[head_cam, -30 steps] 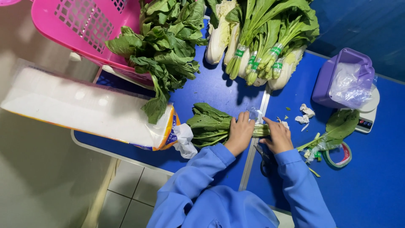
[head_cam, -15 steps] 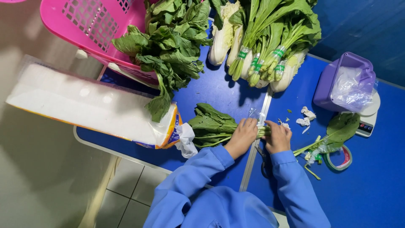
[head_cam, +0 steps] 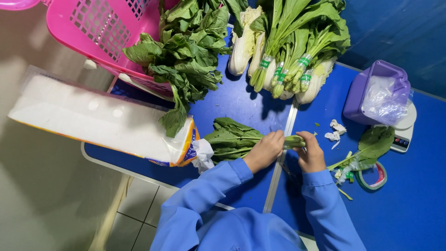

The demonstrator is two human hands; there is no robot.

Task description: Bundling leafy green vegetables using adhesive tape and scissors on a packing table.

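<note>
Greens: we've got a small bunch of leafy greens (head_cam: 237,139) lying flat on the table, leaves pointing left, stalks pointing right, and both of our hands sit on the stalk end.
Left hand: our left hand (head_cam: 265,151) is wrapped around the bunch right where the leaves turn into stalks, fingers closed on it.
Right hand: our right hand (head_cam: 310,152) is pinched shut on the stalk tips, just beside the left, with only a short bit of green stalk showing between the two.
Table: blue table (head_cam: 409,204), really two tops pushed together with a pale seam running between our hands; beige wall and tiled floor off to the left.
Far side: a heap of loose leafy greens (head_cam: 188,51) spilling out of a pink basket (head_cam: 93,32), and next to that some banded bunches (head_cam: 297,56) with green ties, well apart from our hands.
Left side: a long white pack of plastic bags (head_cam: 97,121) lying on the table edge, its open end near the leaf tips.
Right side: a purple tub (head_cam: 376,93) lined with a clear bag sitting on a small scale (head_cam: 405,132), a loose leaf (head_cam: 376,142), white scraps (head_cam: 334,132) and a tape roll (head_cam: 374,176), all near the right hand but not touching it.
In the way: nothing sits between our hands and the bunch.
</note>
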